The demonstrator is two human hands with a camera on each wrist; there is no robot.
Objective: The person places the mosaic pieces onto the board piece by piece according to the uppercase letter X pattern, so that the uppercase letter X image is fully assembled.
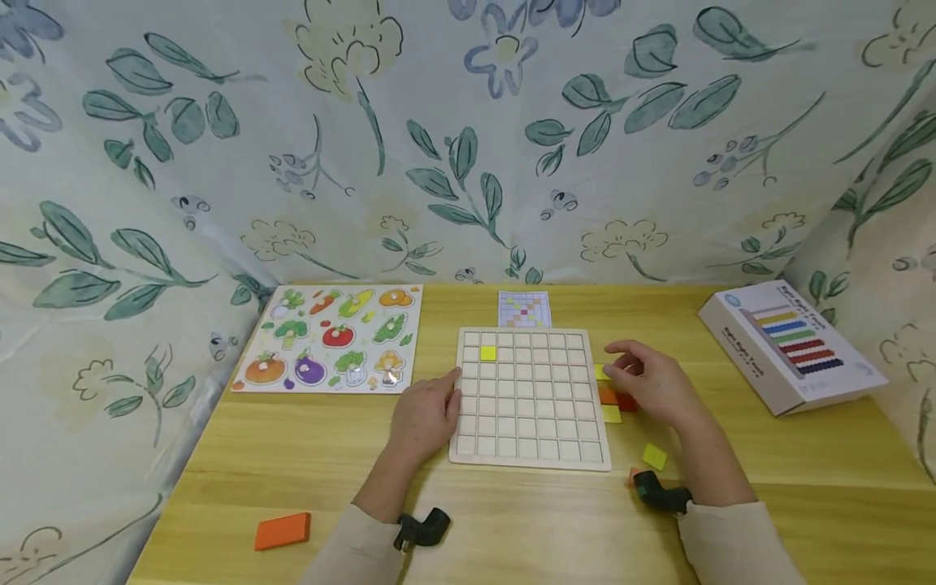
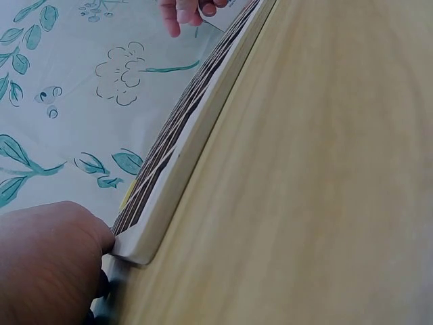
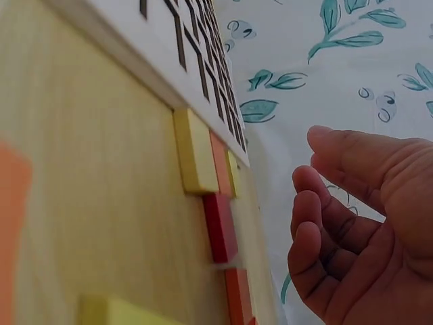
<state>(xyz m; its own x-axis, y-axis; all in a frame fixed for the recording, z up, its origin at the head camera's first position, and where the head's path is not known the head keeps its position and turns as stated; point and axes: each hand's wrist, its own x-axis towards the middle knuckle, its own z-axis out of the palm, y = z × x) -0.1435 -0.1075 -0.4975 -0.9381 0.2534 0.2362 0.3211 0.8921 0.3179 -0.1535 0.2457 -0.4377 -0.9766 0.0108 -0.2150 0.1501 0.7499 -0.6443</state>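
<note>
A pale wooden grid board [image 1: 529,457] lies on the table, with one yellow square tile [image 1: 487,353] in a cell near its upper left. My left hand [image 1: 424,414] touches the board's left edge, index finger extended; the left wrist view shows this hand [image 2: 57,261] against the board's end. Beyond the right edge hovers my right hand [image 1: 654,386], fingers loosely bent, near several tiles. Among those are a yellow tile [image 1: 611,414], an orange tile [image 1: 608,395] and a red tile [image 1: 626,402]. Nothing shows between the fingers of the right hand [image 3: 365,217] in the right wrist view.
A small pattern card [image 1: 524,309] lies behind the board. To the left is a vegetable puzzle board [image 1: 292,378]; a box [image 1: 797,345] stands at right. One orange block [image 1: 283,531] lies front left. Another yellow tile [image 1: 654,456] sits by the right wrist.
</note>
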